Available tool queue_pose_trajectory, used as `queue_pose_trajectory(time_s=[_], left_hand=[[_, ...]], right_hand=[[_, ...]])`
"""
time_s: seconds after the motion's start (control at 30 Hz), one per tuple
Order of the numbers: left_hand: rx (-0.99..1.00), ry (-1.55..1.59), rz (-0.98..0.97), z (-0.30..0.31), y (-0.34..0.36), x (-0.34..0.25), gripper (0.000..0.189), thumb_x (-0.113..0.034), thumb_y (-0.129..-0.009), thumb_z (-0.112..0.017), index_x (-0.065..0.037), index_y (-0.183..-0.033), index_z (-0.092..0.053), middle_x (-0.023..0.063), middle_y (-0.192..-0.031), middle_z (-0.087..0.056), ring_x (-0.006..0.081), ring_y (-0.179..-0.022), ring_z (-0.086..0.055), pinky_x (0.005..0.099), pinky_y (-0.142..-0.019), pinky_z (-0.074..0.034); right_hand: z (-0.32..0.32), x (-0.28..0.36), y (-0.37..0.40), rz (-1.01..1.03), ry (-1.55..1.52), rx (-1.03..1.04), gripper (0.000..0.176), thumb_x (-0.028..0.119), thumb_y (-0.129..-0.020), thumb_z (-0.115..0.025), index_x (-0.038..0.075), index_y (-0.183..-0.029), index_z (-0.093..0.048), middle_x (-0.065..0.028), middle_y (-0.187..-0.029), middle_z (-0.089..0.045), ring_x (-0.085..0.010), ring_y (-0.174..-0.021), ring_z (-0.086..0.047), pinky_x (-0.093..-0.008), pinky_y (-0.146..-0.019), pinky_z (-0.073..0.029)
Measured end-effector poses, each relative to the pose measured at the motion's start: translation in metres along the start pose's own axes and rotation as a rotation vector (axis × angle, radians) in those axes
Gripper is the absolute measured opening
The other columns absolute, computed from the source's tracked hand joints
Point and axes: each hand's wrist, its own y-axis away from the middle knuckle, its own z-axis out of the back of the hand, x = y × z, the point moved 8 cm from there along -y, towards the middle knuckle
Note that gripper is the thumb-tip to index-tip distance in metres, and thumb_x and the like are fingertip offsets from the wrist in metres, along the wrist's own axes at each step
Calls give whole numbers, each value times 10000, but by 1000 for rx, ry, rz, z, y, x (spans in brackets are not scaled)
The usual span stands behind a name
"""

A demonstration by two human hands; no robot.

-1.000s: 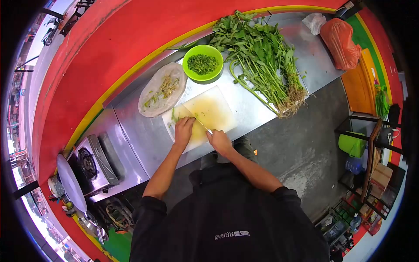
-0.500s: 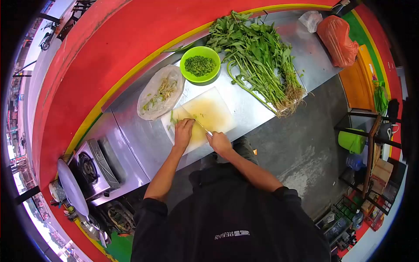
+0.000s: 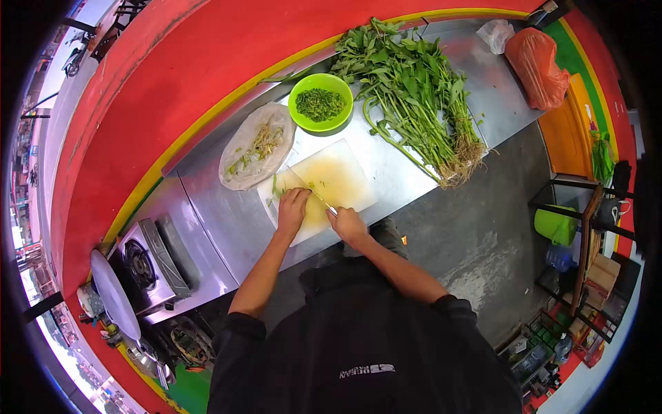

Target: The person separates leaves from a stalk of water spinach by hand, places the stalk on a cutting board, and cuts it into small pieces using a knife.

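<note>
A white cutting board, stained yellow-green, lies on the steel counter. My left hand presses a few green stems against the board's left end. My right hand grips a knife, whose blade angles up and left onto the board just beside my left fingers. Behind the board stands a bright green bowl with chopped greens in it. To the board's right lies a big bundle of leafy green stalks with roots at the near end.
A plastic bag with trimmings lies left of the board. A gas stove and a round lid sit at the counter's left end. An orange bag and a clear one lie at the far right. A red wall backs the counter.
Both hands stay at the board's left end with only small shifts, knife still by the left fingers. The view sways slightly with my head.
</note>
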Motion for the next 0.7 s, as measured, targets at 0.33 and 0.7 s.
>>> queue_pose_trajectory(time_s=[0.33, 0.7], left_hand=[[-1, -65, -50, 2, 3, -3, 145, -38, -853, -659, -26, -994, -695, 101, -970, -652, 300, -893, -620, 412, -795, -493], [6, -87, -60, 1, 3, -6, 198, -20, -799, -655, -24, -994, -686, 97, -1001, -650, 299, -905, -616, 415, -808, -492]], right_hand=[[-2, 7, -11, 46, 14, -39, 467, 402, -968, -589, -46, -881, -688, -316, -813, -671, -485, -784, -677, -547, -741, -548], [-1, 1, -7, 6, 61, -12, 467, 429, -967, -580, -15, -887, -701, -287, -845, -689, -460, -807, -693, -534, -739, -560]])
